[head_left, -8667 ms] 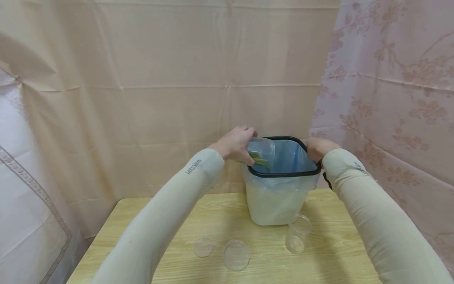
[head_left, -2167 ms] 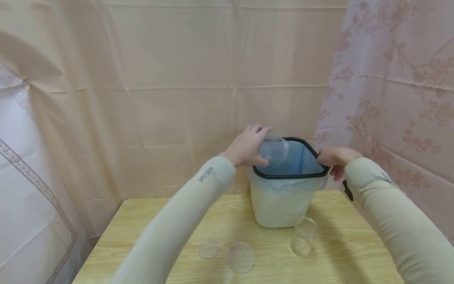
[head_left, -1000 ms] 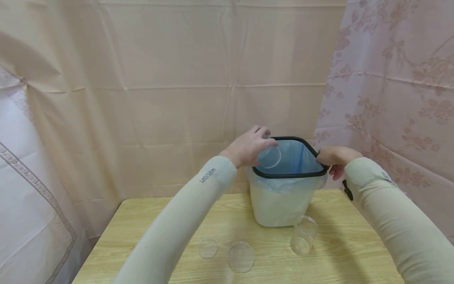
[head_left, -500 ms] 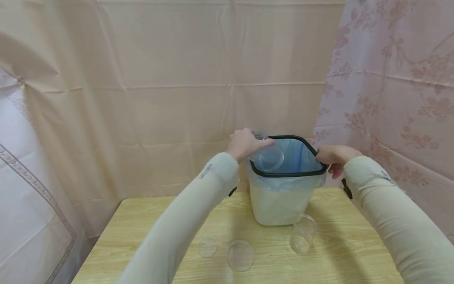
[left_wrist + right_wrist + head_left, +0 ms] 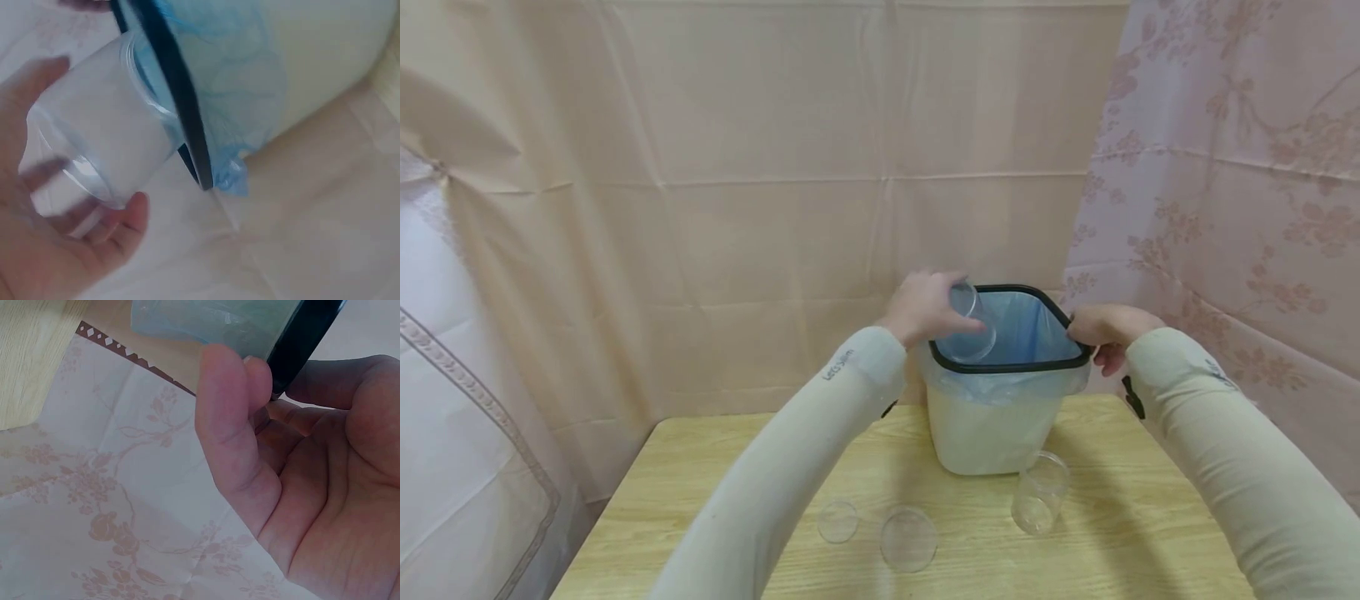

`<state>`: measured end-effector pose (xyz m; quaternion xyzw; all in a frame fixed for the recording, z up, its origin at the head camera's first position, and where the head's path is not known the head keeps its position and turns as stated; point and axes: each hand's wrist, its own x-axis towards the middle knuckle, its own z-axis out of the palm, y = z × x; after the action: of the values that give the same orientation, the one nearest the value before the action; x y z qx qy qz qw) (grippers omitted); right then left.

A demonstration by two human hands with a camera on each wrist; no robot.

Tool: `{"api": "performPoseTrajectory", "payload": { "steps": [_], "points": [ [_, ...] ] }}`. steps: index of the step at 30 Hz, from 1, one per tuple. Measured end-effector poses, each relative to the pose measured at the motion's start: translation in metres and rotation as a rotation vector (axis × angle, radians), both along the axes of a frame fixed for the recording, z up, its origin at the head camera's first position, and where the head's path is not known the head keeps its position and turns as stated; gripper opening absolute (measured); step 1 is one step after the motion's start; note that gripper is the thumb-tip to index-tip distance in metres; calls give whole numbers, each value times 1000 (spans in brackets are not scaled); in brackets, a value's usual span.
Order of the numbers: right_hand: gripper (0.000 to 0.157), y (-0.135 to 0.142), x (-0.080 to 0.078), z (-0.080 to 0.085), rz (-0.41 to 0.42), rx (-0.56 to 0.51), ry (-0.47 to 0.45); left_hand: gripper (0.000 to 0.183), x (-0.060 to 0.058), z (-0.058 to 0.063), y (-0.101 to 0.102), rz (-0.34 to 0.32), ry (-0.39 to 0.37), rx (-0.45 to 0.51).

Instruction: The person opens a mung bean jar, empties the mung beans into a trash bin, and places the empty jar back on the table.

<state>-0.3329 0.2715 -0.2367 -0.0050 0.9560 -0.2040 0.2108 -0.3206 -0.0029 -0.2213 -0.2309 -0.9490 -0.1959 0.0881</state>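
My left hand [image 5: 921,308] holds a clear plastic jar [image 5: 100,119] around its base. The jar is tipped on its side, its mouth over the left part of a waste bin [image 5: 988,429]. No contents show through its wall in the left wrist view. A blue bag [image 5: 1037,321] lines the bin, folded out under the black rim [image 5: 1011,368]. My right hand [image 5: 1108,327] grips that rim at the right, its curled fingers [image 5: 228,419] against the outside of the bin. The bottom of the bin's inside is hidden.
A second clear jar [image 5: 1040,496] stands on the wooden table [image 5: 760,500] at the bin's front right. Two clear round lids, a small one [image 5: 838,521] and a larger one [image 5: 908,539], lie nearer the front. Beige cloth [image 5: 775,208] hangs behind.
Green strips seen in the held jar 8.7 seconds ago no longer show in it. My left hand has shifted its grip and turned the jar further mouth-down. The right hand stays at the rim.
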Motion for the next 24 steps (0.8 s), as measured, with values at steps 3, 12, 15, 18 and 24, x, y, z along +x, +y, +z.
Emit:
{"api": "performPoseTrajectory", "payload": {
  "steps": [3,12,15,18,24],
  "points": [
    [34,0,0,1,10,2,3,76,-3,-1,3,-94,84,-131],
    [33,1,1,0,19,10,28,75,-1,-1,5,-190,153,-244],
    [31,1,2,1,27,5,27,76,-2,-2,4,-192,148,-231],
    [30,0,2,1,27,0,13,77,-3,-3,3,-192,139,-208],
    [33,-1,0,1,26,5,5,73,-5,-7,-5,-199,97,-137]
  ]
}}
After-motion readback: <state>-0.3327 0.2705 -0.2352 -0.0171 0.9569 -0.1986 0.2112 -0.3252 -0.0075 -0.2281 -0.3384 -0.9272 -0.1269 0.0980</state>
